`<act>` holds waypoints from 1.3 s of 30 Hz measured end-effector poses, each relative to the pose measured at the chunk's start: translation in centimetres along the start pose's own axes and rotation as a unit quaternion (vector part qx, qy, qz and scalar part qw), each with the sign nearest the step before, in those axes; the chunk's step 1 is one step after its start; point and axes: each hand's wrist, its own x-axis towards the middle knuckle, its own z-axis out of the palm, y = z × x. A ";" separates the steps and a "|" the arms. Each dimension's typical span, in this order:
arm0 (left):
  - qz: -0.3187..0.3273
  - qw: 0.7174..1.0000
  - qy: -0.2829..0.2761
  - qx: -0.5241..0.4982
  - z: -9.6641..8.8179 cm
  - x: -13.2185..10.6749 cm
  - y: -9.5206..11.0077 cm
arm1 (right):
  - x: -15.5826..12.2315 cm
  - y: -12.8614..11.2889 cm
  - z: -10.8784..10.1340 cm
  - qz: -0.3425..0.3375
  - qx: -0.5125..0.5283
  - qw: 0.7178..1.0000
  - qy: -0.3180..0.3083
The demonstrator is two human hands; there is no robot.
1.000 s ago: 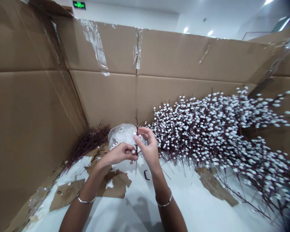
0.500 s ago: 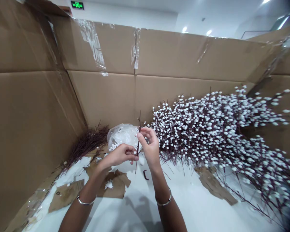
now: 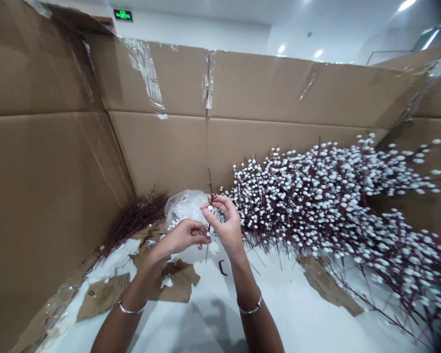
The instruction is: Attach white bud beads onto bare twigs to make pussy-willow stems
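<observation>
A thin dark-brown artificial twig (image 3: 209, 182) stands nearly upright in front of me. Its lower stem is pinched between the thumb and fingers of my left hand (image 3: 182, 238). Higher up, my right hand (image 3: 227, 226) closes thumb and fingers around a small white bud (image 3: 210, 209) against the twig. Another white bud shows on the stem just above my left fingertips. Behind both hands lies a clear plastic bag (image 3: 183, 203) with white buds in and around it.
A large heap of twigs with white buds (image 3: 308, 196) fills the right side. Bare brown twigs (image 3: 135, 220) lie at the left. Torn cardboard (image 3: 176, 282) and a short curved brown piece (image 3: 222, 267) rest on the white surface. Cardboard walls (image 3: 161, 147) enclose the area.
My right thumb and fingers have shifted slightly left onto the twig, with a white bud now showing at their tips. My left hand keeps its grip on the stem.
</observation>
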 end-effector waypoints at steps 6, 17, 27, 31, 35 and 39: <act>-0.001 1.000 0.017 0.020 0.0 -0.9 0.2 | -0.4 -0.3 0.4 0.019 0.028 0.999 0.009; 0.011 0.998 0.055 -0.005 -0.8 -2.7 2.2 | -0.4 0.0 0.6 0.046 0.118 0.990 0.057; 0.087 0.953 0.219 -0.193 -2.8 -3.3 2.7 | -0.8 0.3 1.2 0.084 0.122 0.989 -0.026; 0.115 0.920 0.268 -0.262 -2.7 -3.2 3.2 | -0.9 0.3 1.8 0.094 0.105 0.989 -0.052; 0.123 0.895 0.284 -0.319 -2.5 -2.9 3.3 | -1.1 0.4 2.2 0.103 0.104 0.986 -0.078; 0.142 0.879 0.278 -0.360 -2.1 -2.4 2.9 | -1.3 0.6 2.6 0.101 0.098 0.987 -0.078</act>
